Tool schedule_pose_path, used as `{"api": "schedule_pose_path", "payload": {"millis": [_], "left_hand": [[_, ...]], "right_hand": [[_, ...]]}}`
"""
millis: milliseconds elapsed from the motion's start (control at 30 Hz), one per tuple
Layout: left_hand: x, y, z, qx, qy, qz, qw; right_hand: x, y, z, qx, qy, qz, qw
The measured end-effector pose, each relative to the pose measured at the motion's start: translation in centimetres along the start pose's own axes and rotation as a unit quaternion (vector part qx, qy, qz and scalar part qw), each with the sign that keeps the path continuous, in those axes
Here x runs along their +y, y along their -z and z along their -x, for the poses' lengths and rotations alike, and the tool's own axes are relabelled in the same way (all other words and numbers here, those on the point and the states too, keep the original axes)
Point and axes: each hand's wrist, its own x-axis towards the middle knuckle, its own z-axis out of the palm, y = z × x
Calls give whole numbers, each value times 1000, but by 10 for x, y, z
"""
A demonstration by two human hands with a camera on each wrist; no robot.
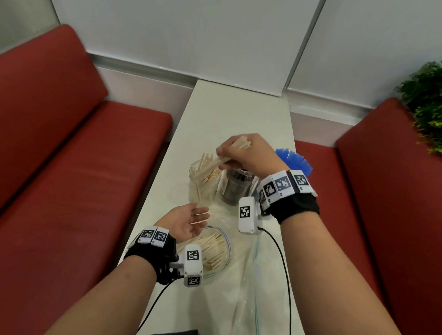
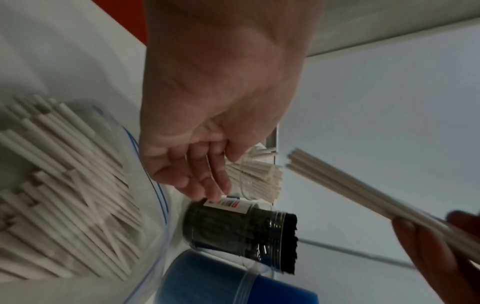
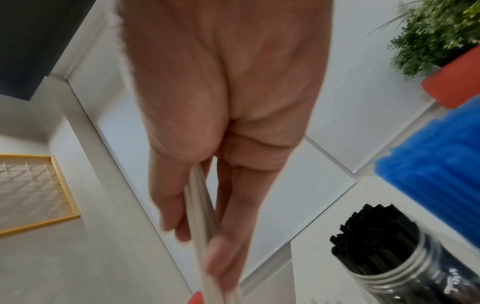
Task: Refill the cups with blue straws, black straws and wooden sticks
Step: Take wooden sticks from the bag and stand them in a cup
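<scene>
My right hand (image 1: 236, 151) grips a bundle of wooden sticks (image 1: 229, 154) above a clear cup (image 1: 202, 185) that holds more sticks; the bundle's lower end points into the cup. The same bundle (image 2: 363, 197) crosses the left wrist view, and it (image 3: 201, 216) runs between thumb and fingers in the right wrist view. My left hand (image 1: 192, 220) hovers empty, fingers relaxed, over an open zip bag of wooden sticks (image 1: 215, 250). A clear cup of black straws (image 1: 236, 187) stands right of the stick cup. Blue straws (image 1: 294, 161) fan out behind my right wrist.
The narrow white table (image 1: 218, 114) runs between two red benches (image 1: 66, 154). An empty clear zip bag (image 1: 249, 293) lies at the near right of the table. A green plant (image 1: 436, 103) stands at the far right. Cables trail from both wrist cameras.
</scene>
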Motion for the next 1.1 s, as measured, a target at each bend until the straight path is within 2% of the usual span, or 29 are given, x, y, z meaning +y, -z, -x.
{"api": "schedule_pose_path", "payload": {"millis": [133,200,267,300,400,467,600,700,767,833,900,933,1000,1067,1100], "left_hand": [[2,3,-5,-29,15,-135,990],[2,-2,-5,-35,6,-215,976],[4,-10,-5,-23,-20,-314,949],[5,-14,-4,-15,-32,-380,924],[7,-22,-7,-28,-31,-585,810],[5,-21,-11,-32,-33,-656,754],[-10,-18,-24,-83,-78,-720,685],[-24,-13,-32,-72,-110,-768,627],[-35,-10,-38,-45,-120,-804,580],[-44,-8,-43,1,-138,-830,540],[-51,-7,-50,35,-147,-842,518],[-53,-7,-53,47,-145,-842,517],[-55,-9,-58,66,-134,-840,521],[-56,-10,-62,85,-122,-849,507],[-57,-10,-63,92,-114,-855,498]], "right_hand": [[4,-14,-38,115,54,-22,992],[16,-22,-54,131,44,-2,990],[31,-29,-67,127,27,50,990],[38,-31,-73,124,20,76,989],[56,-36,-87,105,5,155,982],[67,-39,-95,80,-11,203,976],[82,-48,-105,46,-27,287,956],[91,-55,-107,29,-39,299,953],[96,-56,-105,64,-7,287,956],[98,-59,-105,101,78,287,949],[102,-65,-109,86,142,318,933],[106,-69,-111,59,145,359,920],[119,-77,-110,-7,103,483,870],[136,-81,-106,-47,66,576,813],[140,-81,-105,-56,61,598,797]]}}
